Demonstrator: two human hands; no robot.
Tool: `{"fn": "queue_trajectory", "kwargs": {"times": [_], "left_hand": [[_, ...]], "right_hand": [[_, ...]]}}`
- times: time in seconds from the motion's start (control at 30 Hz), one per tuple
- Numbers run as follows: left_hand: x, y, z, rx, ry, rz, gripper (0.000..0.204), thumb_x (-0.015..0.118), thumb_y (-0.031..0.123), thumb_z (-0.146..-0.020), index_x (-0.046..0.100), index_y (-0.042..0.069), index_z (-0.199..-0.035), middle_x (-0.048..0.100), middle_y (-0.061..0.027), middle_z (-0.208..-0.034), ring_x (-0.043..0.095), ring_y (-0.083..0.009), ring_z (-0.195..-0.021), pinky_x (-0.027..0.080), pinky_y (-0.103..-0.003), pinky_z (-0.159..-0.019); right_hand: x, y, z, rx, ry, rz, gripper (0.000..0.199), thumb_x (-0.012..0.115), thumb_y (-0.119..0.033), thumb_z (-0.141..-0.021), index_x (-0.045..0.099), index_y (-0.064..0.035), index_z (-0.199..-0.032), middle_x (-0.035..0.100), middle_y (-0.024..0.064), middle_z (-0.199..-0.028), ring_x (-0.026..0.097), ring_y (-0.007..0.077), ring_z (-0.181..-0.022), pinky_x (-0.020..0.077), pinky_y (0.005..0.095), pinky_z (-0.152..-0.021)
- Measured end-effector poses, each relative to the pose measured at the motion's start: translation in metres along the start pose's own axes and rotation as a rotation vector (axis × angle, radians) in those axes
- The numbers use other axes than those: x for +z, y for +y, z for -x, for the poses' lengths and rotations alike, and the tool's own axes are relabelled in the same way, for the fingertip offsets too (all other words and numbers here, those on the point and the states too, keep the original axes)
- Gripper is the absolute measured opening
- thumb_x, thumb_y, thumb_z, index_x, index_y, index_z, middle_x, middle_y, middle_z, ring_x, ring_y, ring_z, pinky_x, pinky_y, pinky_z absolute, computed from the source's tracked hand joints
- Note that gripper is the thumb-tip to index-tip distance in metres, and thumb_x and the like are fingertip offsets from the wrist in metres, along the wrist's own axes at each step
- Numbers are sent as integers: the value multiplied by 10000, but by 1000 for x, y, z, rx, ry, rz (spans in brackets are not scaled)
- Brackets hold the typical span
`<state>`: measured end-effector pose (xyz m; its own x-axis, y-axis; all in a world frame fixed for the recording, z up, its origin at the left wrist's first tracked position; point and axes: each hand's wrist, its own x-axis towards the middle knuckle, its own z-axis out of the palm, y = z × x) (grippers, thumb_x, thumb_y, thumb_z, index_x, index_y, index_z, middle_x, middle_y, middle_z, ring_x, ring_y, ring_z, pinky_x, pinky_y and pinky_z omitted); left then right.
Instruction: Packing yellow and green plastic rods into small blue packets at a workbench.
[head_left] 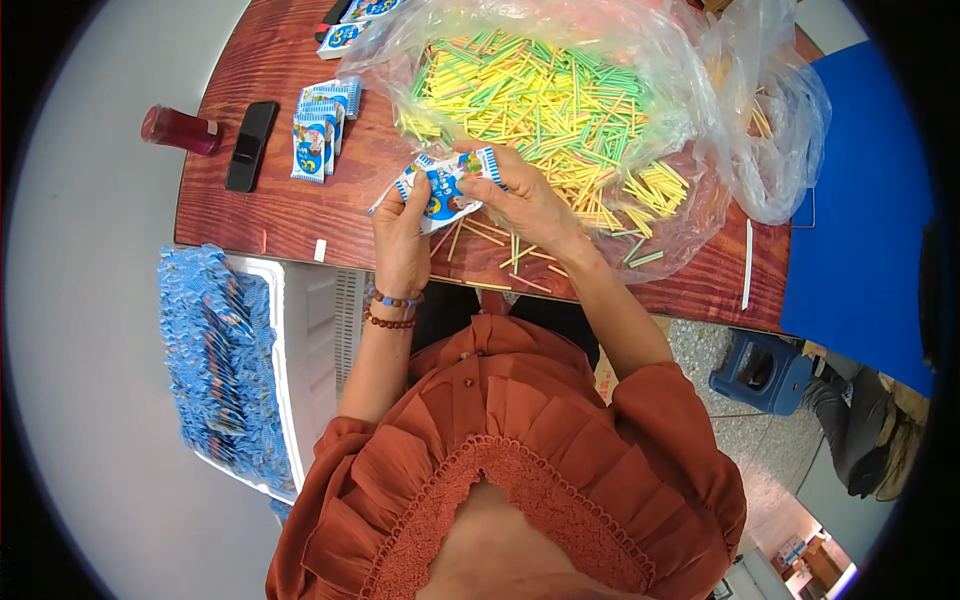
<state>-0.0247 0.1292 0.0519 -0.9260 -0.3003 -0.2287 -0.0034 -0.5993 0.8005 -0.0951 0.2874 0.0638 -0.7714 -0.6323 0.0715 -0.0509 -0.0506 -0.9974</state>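
Observation:
Over the near edge of the table, both hands hold a small blue-and-white printed packet (447, 192). My left hand (402, 225) grips its left side, with the thumb on its front. From the other side, my right hand (530, 200) pinches the packet, thumb on the front and fingers behind. Just beyond my hands lies a large open clear plastic bag (690, 110) with a heap of thin yellow, green and pinkish sticks (540, 95). Several loose sticks (483, 232) lie on the wood below the packet. What is inside the packet is hidden.
More packets (310, 145) lie stacked on the table (270, 215) at left, beside a black phone (252, 146) and a red-filled jar (180, 130). A white crate (282, 380) of blue packets stands at lower left. A blue stool (760, 372) is at right.

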Motion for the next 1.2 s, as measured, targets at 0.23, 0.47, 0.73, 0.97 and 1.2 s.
{"fn": "queue_trajectory", "kwargs": {"times": [0.23,0.47,0.73,0.97,1.2], "left_hand": [[-7,-10,1,74,59,9,219,553,191,-990,644,-3,-1033,695,-86,-960,677,-143,-826,555,-289,-734],[-15,-17,-1,195,152,5,257,546,222,-997,668,6,-930,700,-75,-900,670,-133,-766,551,-285,-694],[-11,-4,-3,210,255,112,257,571,223,-989,661,53,-820,669,-1,-788,584,-48,-665,478,-224,-608],[-23,-3,-4,181,247,162,230,571,213,-989,659,59,-842,659,15,-797,564,-35,-667,465,-218,-612],[-24,-3,-7,152,252,182,199,570,203,-990,654,57,-884,657,19,-833,565,-29,-698,468,-218,-630]], "right_hand": [[4,7,1,-411,52,429,196,668,-199,-894,735,-108,-1054,559,79,-1317,482,233,-1235,377,356,-1030],[7,0,-6,-318,-11,182,206,659,-214,-901,737,-91,-1046,601,69,-1269,527,205,-1182,390,348,-1023],[-52,16,-116,-347,185,944,215,627,-178,-871,687,-36,-1021,658,115,-995,606,274,-967,470,380,-879],[-43,28,-161,-485,26,1681,129,539,-124,-832,660,-80,-844,632,99,-970,584,252,-999,438,398,-841],[-62,34,-155,-523,-23,1681,126,584,-133,-831,604,-84,-945,602,96,-998,557,274,-992,408,387,-856]]}}
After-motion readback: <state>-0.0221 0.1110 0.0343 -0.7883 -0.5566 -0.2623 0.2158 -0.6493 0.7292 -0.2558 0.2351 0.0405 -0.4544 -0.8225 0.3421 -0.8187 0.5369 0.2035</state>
